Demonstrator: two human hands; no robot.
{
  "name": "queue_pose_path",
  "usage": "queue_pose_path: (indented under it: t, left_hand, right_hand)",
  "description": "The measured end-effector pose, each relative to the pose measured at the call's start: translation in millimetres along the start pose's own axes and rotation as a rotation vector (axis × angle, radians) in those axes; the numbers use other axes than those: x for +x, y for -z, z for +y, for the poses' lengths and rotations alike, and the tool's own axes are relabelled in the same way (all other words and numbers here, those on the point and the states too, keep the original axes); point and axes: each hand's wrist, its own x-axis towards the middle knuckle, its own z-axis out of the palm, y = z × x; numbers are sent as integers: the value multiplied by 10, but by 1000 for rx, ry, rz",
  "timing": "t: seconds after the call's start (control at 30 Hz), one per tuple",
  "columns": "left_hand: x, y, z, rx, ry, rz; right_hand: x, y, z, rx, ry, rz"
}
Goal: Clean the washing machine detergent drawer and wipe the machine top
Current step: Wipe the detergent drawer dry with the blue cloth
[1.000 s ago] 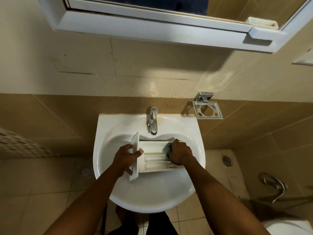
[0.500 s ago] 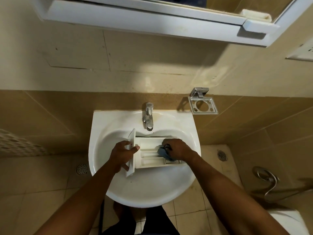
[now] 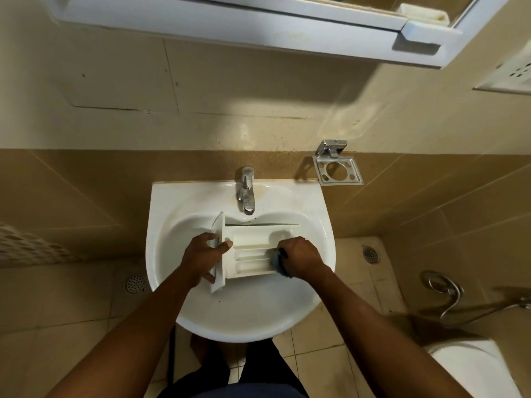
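Two hands engaged: your left hand (image 3: 201,258) grips the drawer (image 3: 253,247) by its front; your right hand (image 3: 301,257) clutches a blue scrubber (image 3: 277,261). Hard strokes could twist the drawer loose.

Bare forearms (image 3: 138,326), dark trousers (image 3: 258,366), possibly a navy top (image 3: 230,393) at bottom edge

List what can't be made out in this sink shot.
Head view only.
Blue cleaning item: mostly under the right hand; sponge or cloth unclear.
Detergent drawer: right end covered by that hand; dirt too small to judge.
Tap: running water indiscernible.
Washing machine: out of frame.
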Motion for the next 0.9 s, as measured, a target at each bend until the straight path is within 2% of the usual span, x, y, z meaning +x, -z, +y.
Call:
queue_pose_path:
  t: [0.17,0.3,0.4,0.47,0.6,0.73,0.9]
  left_hand:
    - [5,-2,-3,-9,-2,-7]
    - [16,2,-11,-5,4,-18]
    - [18,2,-4,-3,4,-11]
    - [10,3,2,2,4,-6]
    - [-18,13,16,3,11,-12]
    - [-9,21,4,-1,17,-12]
    - [10,25,-1,-11,20,-23]
  right_hand:
    - [-5,-142,-80,-11,72,119]
    - [-2,-129,-164,3,105,29]
    - [29,-271,-367,-192,51,4]
    - [101,-253,-473,-230,34,-43]
    - [173,-193,-659,130,159,-35]
    - [21,-219,-607,293,186,93]
    - [-97,-241,-455,314,-34,480]
